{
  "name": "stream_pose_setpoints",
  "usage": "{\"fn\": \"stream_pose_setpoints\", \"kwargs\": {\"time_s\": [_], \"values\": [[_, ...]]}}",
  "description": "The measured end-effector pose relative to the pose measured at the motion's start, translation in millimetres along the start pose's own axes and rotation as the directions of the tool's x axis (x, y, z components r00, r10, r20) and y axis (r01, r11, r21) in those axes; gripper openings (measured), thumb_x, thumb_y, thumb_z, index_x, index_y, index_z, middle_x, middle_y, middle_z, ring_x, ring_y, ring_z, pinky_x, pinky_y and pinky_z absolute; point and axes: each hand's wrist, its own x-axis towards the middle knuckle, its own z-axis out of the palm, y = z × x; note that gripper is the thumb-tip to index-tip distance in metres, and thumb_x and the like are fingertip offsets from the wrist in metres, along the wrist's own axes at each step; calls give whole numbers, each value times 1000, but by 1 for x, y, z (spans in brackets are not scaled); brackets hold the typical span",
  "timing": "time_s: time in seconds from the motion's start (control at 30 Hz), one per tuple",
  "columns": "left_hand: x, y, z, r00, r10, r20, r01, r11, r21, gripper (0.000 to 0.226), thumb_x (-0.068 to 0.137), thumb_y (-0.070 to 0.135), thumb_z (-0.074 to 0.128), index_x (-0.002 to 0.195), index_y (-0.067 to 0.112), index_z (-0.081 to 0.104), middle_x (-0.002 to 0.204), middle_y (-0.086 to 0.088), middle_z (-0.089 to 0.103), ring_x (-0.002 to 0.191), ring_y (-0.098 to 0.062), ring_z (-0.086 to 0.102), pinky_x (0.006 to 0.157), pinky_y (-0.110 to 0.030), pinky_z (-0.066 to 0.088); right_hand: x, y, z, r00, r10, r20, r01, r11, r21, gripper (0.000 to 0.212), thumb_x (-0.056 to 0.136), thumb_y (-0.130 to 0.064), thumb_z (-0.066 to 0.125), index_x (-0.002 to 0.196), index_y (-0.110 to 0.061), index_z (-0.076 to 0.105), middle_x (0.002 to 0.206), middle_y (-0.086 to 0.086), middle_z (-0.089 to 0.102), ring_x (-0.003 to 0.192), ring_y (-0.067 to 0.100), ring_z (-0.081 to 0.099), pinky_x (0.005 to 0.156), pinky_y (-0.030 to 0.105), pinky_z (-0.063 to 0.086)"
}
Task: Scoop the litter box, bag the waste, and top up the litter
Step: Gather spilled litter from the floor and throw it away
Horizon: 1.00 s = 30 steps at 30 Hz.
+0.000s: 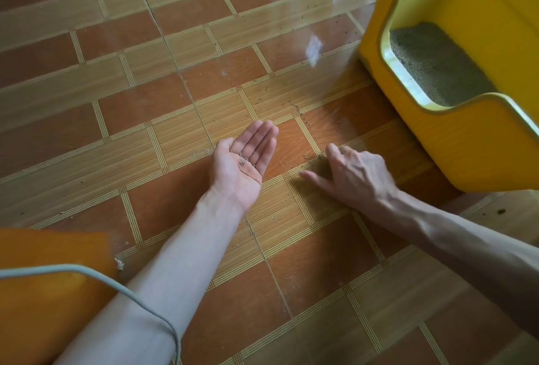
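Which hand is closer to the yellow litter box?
Right. The right hand rests on the floor just in front of the yellow litter box; the left hand, palm up with a few litter grains, is farther off.

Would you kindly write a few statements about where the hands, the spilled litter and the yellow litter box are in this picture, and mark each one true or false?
1. The left hand lies palm up with a few litter grains on it. True.
2. The right hand grips a scoop. False: it holds nothing; it is palm down, low over the tiled floor beside scattered grains.
3. The yellow litter box stands to the person's right and has litter in it. True.
4. The floor between the hands and the box is free of litter. False: loose grains are scattered there.
5. A grey cable runs across the lower left of the view. True.
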Motion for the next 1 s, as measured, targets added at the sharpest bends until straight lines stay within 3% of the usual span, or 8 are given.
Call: {"fn": "stream_pose_setpoints", "kwargs": {"time_s": [0.13, 0.33, 0.47, 0.57, 0.67, 0.83, 0.93, 1.0], "values": [[1, 0, 0, 1000, -4, 1, 4, 1000, -1, 56, 110, 24, 21, 115, -2, 71, 117, -18, 76, 111, -30, 74, 91, -33, 62, 10, -11, -1, 997, -48, -57, 45, 998, -40, 71, 89, -85, 34, 93, -17, 53, 74, 1, 61, 52, 22, 63, 43, 23, 30], [0, -5, -3, 1000, -17, -3, 17, 1000, 21, 56, 110, 24, 20, 117, -2, 70, 117, -18, 76, 110, -30, 75, 91, -32, 62, 21, -6, -2, 995, -40, -86, 31, 995, -95, 56, 97, -71, 42, 95, -17, 55, 79, 4, 61, 55, 27, 63, 42, 23, 32], [1, -10, -3, 1000, -30, -3, 30, 999, 35, 59, 112, 28, 19, 118, -2, 69, 118, -18, 76, 111, -30, 74, 93, -33, 61, 21, -10, -3, 993, -114, 20, 115, 988, -102, 15, 98, -26, 66, 101, -13, 59, 76, 6, 58, 52, 27, 59, 42, 26, 30], [2, -12, -3, 999, -37, -10, 37, 999, 33, 59, 112, 27, 19, 118, -3, 69, 118, -19, 76, 111, -30, 74, 94, -33, 61, 21, -12, -10, 978, -182, 102, 193, 976, -100, 9, 99, -8, 56, 108, -7, 56, 78, 7, 58, 59, 27, 61, 47, 32, 34], [3, -13, -4, 999, -41, -14, 41, 999, 25, 59, 112, 27, 19, 119, -3, 69, 118, -19, 76, 112, -30, 74, 94, -34, 61, 24, -21, -18, 958, -195, 212, 217, 972, -87, 15, 104, -5, 34, 110, -6, 47, 85, 8, 56, 65, 24, 53, 56, 36, 37], [6, -16, -7, 999, -32, -17, 33, 998, 45, 60, 112, 28, 18, 120, -3, 68, 120, -20, 75, 113, -30, 73, 93, -34, 61, 21, -29, -19, 971, -83, 223, 52, 989, 140, 20, 106, -13, 36, 86, -12, 36, 67, 3, 46, 57, 29, 54, 57, 42, 54], [13, -19, -10, 999, -32, -40, 36, 996, 84, 58, 112, 29, 21, 118, -1, 70, 117, -18, 76, 110, -27, 75, 87, -31, 63, 19, -52, -44, 994, -61, 93, 27, 946, 323, 27, 108, -29, 36, 84, -16, 36, 65, -5, 43, 52, 23, 40, 52, 35, 38], [22, -22, -17, 999, -41, -21, 43, 992, 118, 56, 111, 30, 22, 117, 3, 71, 114, -13, 78, 107, -21, 76, 92, -29, 59, 22, -71, -64, 995, -68, 68, 31, 900, 435, 26, 108, -33, 31, 90, -17, 41, 73, -3, 52, 57, 25, 44, 55, 35, 35]]}}
